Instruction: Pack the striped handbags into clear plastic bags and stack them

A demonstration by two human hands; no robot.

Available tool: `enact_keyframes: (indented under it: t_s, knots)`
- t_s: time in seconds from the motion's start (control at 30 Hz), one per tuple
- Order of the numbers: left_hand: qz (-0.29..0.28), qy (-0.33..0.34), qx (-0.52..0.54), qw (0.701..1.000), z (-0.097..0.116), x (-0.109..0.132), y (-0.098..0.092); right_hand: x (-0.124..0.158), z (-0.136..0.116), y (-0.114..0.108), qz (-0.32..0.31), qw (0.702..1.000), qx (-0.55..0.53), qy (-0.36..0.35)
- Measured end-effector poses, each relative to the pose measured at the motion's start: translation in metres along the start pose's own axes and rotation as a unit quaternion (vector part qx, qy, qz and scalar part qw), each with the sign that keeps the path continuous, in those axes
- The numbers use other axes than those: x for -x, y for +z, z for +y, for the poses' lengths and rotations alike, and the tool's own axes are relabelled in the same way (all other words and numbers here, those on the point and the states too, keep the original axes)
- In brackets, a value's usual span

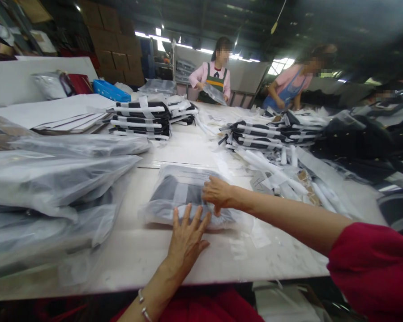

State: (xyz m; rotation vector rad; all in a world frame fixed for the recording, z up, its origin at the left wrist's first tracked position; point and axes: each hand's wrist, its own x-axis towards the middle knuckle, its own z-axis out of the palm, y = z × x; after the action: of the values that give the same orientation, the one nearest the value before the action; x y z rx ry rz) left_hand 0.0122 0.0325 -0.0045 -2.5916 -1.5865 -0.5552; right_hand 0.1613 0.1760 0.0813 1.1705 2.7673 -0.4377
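Note:
A clear plastic bag lies flat on the table in front of me, with a folded dark garment inside, crossed by a pale band. My left hand rests on the bag's near side, palm down and fingers spread. Above it, my right hand is closed, its curled fingers against the bag's upper right part. Whatever those fingers may pinch is hidden.
Filled plastic bags are piled at the left. Stacks of folded dark garments and more garments stand farther back on the white table. Loose white rolls lie at right. Two people work across the table.

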Motion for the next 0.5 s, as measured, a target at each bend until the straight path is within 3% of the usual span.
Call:
enact_keyframes:
  t_s: [0.13, 0.27, 0.37, 0.5]
  knots:
    - [0.008, 0.0, -0.013, 1.0, 0.001, 0.001, -0.003, 0.024, 0.03, -0.007, 0.056, 0.981, 0.184, -0.005]
    - [0.016, -0.001, -0.014, 1.0, 0.002, 0.001, -0.006, 0.081, 0.067, -0.007, 0.279, 0.944, 0.139, 0.112]
    - [0.022, 0.002, -0.009, 1.0, 0.002, 0.001, -0.006, 0.15, 0.096, -0.003, 0.416, 0.878, 0.015, 0.238]
    - [0.025, 0.005, -0.015, 1.0, 0.001, 0.0, -0.004, 0.234, 0.123, 0.011, 0.453, 0.747, -0.186, 0.449]
